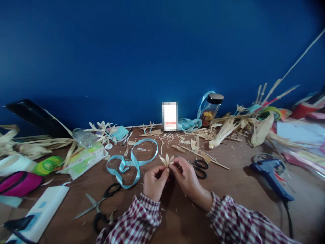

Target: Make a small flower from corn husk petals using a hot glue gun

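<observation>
A small corn husk flower (167,159) with pale pointed petals stands up between my two hands, above the middle of the table. My left hand (155,181) pinches its base between thumb and forefinger. From the other side, my right hand (186,178) has its thumb and fingertips closed on the flower's right petals. The lower end of the flower is hidden by my fingers. Just beyond my right hand show the black handles of a pair of scissors (201,168). A loop of light blue ribbon (138,164) lies to the left of my left hand.
Open scissors (98,205) lie at front left beside a white power strip (44,211). A blue glue gun (273,178) rests at right, its cord running forward. Dried husks (225,132), a lidded jar (211,110) and finished husk flowers (101,130) line the blue wall.
</observation>
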A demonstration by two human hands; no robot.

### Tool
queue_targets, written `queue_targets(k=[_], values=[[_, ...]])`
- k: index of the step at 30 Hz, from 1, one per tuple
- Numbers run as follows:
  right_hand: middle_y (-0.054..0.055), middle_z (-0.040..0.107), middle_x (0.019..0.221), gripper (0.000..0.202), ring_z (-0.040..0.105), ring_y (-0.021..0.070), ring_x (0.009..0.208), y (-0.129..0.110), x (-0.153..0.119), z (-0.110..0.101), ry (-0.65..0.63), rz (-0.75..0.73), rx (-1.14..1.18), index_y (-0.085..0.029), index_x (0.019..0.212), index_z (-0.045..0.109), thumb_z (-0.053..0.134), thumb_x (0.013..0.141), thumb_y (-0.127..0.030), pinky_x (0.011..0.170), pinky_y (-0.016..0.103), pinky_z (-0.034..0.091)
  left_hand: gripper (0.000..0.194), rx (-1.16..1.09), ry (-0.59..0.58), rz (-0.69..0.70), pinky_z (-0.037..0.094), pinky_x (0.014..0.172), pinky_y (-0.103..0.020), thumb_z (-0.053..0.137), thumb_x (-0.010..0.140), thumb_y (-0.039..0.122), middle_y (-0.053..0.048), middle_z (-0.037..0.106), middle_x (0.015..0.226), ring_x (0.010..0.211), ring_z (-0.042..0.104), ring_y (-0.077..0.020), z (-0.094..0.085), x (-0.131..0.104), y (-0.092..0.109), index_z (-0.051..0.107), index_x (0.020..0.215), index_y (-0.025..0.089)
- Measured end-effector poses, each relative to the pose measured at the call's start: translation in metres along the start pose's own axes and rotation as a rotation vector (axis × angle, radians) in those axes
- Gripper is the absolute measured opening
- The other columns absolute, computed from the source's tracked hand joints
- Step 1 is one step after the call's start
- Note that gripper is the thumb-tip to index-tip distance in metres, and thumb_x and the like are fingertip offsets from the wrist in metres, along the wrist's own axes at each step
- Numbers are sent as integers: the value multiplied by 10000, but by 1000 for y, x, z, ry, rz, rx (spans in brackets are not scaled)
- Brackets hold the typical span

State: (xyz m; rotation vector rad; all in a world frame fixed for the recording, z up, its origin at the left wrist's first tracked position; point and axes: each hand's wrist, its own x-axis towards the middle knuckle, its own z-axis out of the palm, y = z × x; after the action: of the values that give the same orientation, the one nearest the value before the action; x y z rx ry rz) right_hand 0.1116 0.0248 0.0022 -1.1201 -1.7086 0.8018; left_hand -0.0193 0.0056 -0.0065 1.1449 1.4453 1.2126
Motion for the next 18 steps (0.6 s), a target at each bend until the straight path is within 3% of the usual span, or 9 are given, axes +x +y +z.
queue_targets(k=[7, 18], values=[[33, 587, 803, 60, 548, 161, 725, 4, 25, -5, 39, -52, -22, -191, 843, 547, 489, 837, -204, 642, 253, 435, 196, 148, 90, 193, 481, 568, -249, 629, 704, 316, -42, 697, 647, 600, 621, -172, 6, 25, 15, 714, 751, 146], [37, 579, 790, 85, 546, 172, 725, 12, 21, -5, 24, -52, -26, -193, 826, 536, 465, 866, -218, 668, 278, 429, 215, 4, -31, 105, 479, 503, -253, 597, 727, 324, -25, 645, 582, 511, 580, -151, 12, 26, 2, 686, 755, 130]])
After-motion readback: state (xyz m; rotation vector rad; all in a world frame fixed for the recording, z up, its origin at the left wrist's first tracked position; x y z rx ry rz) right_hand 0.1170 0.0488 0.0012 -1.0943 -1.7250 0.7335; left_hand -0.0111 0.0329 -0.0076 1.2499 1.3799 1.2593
